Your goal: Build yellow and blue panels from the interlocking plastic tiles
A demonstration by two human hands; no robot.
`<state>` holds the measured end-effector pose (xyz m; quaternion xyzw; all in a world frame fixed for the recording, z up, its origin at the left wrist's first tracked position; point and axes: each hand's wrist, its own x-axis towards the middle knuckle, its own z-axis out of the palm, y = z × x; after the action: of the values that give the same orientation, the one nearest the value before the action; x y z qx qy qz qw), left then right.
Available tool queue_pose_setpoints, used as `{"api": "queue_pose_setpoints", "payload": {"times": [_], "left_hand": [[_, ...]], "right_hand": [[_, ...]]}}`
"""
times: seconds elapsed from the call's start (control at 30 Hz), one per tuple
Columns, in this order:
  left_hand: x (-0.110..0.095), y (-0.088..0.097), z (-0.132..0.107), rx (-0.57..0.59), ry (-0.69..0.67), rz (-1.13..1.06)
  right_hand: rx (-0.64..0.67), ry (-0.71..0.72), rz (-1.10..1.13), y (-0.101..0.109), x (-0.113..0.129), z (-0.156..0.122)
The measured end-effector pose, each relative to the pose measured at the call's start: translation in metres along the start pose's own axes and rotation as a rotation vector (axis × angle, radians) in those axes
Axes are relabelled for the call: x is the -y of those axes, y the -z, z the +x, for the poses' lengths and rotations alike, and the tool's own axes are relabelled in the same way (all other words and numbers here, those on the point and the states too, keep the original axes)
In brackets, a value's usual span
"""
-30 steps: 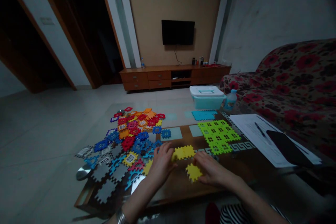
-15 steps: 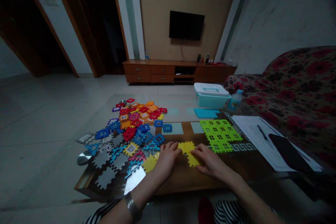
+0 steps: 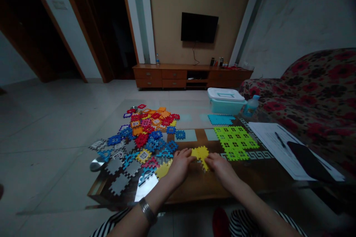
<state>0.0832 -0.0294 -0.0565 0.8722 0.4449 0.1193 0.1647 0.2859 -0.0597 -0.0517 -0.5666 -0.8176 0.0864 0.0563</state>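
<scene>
Head-worn cam at near edge of glass-topped table [image 3: 194, 189], angled fwd & down, close over yellow puzzle tiles [image 3: 200, 153], looking across room toward TV cabinet [image 3: 172, 74].

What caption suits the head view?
Left hand and right hand hold yellow tiles beside a heap of colored tiles.

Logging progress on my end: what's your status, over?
Left hand and right hand both on yellow interlocking pieces. Mixed-colour pile of pieces beside left hand. Lime-green assembled sheet ahead to the right.
</scene>
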Motion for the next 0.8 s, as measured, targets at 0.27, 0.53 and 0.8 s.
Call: {"api": "queue_pose_setpoints", "payload": {"times": [0.27, 0.53, 0.8], "left_hand": [[0.007, -0.001, -0.001, 0.006, -0.037, -0.048], [0.008, 0.013, -0.001, -0.076, -0.046, -0.121], [0.023, 0.076, -0.033, -0.028, 0.391, 0.166]], "right_hand": [[-0.065, 0.009, 0.154, -0.015, -0.023, 0.002], [-0.192, 0.055, 0.333, -0.006, -0.016, 0.013], [-0.110, 0.339, 0.379, -0.009, 0.066, 0.038]]}}
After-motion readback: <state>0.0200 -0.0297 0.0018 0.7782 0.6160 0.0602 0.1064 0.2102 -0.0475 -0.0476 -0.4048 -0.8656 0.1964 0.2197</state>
